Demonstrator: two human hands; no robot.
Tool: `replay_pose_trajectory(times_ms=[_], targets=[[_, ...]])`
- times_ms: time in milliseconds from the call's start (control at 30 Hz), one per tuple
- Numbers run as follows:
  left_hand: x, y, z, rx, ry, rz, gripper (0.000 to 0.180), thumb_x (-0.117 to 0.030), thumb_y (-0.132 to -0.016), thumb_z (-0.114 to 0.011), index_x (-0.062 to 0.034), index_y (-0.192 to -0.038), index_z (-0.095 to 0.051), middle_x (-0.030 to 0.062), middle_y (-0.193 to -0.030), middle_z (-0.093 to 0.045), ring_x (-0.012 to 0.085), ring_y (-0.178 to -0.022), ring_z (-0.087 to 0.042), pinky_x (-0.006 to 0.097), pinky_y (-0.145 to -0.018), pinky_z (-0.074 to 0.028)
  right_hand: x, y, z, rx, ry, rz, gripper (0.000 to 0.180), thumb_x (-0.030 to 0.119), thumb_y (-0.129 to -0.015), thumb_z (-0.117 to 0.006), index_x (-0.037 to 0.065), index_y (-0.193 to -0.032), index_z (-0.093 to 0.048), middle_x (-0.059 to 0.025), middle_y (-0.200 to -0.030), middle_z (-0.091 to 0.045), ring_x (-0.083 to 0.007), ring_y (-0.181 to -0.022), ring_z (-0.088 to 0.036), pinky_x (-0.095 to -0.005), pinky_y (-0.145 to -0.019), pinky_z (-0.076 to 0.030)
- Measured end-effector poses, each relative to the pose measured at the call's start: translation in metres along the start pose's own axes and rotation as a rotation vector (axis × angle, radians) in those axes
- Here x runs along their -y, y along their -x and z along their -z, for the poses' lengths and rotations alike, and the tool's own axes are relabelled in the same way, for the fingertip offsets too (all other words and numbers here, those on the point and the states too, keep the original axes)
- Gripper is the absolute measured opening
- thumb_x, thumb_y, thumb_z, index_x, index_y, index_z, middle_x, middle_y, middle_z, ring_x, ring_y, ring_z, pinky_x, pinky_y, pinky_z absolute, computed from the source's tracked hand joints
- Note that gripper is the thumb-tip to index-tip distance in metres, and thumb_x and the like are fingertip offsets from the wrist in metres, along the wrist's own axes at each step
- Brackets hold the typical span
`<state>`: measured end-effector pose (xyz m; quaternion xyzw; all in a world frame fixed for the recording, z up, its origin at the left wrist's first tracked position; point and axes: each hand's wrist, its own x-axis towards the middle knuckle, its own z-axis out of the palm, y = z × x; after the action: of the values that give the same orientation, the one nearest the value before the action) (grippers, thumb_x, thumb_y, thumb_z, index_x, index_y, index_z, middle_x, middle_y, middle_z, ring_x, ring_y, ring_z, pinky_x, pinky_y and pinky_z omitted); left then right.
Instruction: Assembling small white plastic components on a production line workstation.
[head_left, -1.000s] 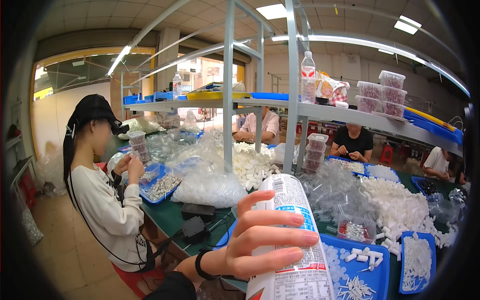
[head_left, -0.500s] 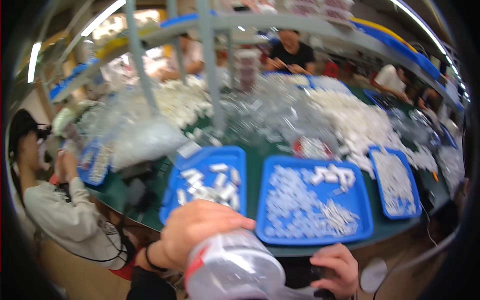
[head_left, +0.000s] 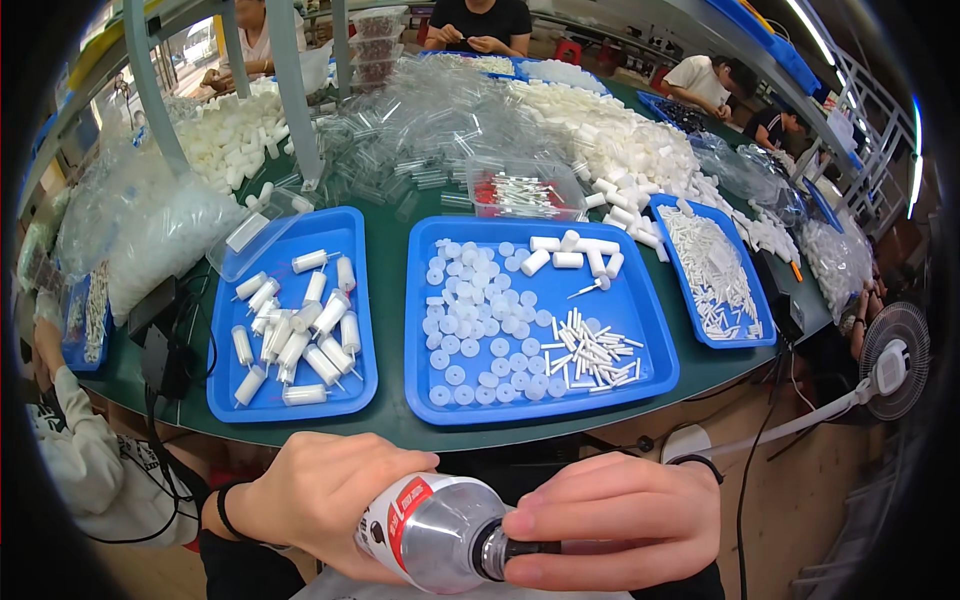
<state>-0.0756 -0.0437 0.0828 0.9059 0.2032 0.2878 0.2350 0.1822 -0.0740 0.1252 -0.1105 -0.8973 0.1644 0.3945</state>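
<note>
My left hand (head_left: 320, 490) is wrapped round a clear plastic bottle (head_left: 455, 535) with a red and white label. The bottle lies tilted in front of my body, its neck toward the right. My right hand (head_left: 625, 515) has its fingers closed on the black cap (head_left: 525, 548) at the neck. Just beyond my hands are two blue trays. The left tray (head_left: 225, 375) holds white cylinders with thin pins at their ends. In the middle tray (head_left: 668, 390) lie translucent discs (head_left: 480, 310), several white cylinders (head_left: 567, 260) and thin white sticks (head_left: 595, 352).
A smaller blue tray (head_left: 765, 325) of white sticks stands to the right. Behind are a clear box (head_left: 525, 190) of red and white parts, clear tubes (head_left: 410, 120) and white cylinder heaps (head_left: 610, 140). A fan (head_left: 890, 365) stands at right. Other people sit around the table.
My right hand has come to the bottle and closed on its cap; before, it was apart from the bottle. The bottle has turned, its neck now toward the right. The view has shifted.
</note>
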Motion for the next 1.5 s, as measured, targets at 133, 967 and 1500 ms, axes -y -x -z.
replay_pose_trajectory(times_ms=[133, 967, 1500], targets=[[-0.006, 0.001, 0.002, 0.025, -0.022, 0.013, 0.068, -0.038, -0.058, -0.084, 0.0041, -0.104, -0.058, 0.0094, -0.076, -0.063, 0.0215, -0.062, -0.064, 0.027, -0.05, -0.049, 0.002, -0.01, 0.005, 0.152, 0.111, 0.113, 0.02, -0.005, -0.079, -0.062, -0.009, -0.098, -0.065, -0.0266, -0.108, -0.058, -0.0323, -0.093, -0.062, -0.0347, -0.077, -0.054], [-0.001, 0.002, -0.009, -0.084, 0.198, 0.029, 0.065, -0.028, -0.057, -0.079, 0.0031, -0.107, -0.053, 0.0136, -0.085, -0.06, 0.0286, -0.072, -0.062, 0.033, -0.058, -0.049, -0.018, -0.02, -0.02, -0.092, 0.009, 0.216, 0.023, 0.01, -0.092, -0.052, -0.009, -0.104, -0.059, -0.0285, -0.107, -0.06, -0.0365, -0.091, -0.063, -0.0344, -0.068, -0.051], [-0.015, -0.001, -0.017, -0.295, -0.198, 0.085, 0.065, -0.03, -0.053, -0.076, 0.0013, -0.105, -0.053, 0.0149, -0.083, -0.06, 0.0328, -0.076, -0.061, 0.037, -0.064, -0.049, 0.012, -0.045, -0.013, 0.038, 0.693, -0.341, 0.031, 0.014, -0.081, -0.056, 0.005, -0.056, -0.039, -0.0112, -0.052, -0.037, -0.0288, -0.043, -0.041, -0.0375, -0.042, -0.031]])
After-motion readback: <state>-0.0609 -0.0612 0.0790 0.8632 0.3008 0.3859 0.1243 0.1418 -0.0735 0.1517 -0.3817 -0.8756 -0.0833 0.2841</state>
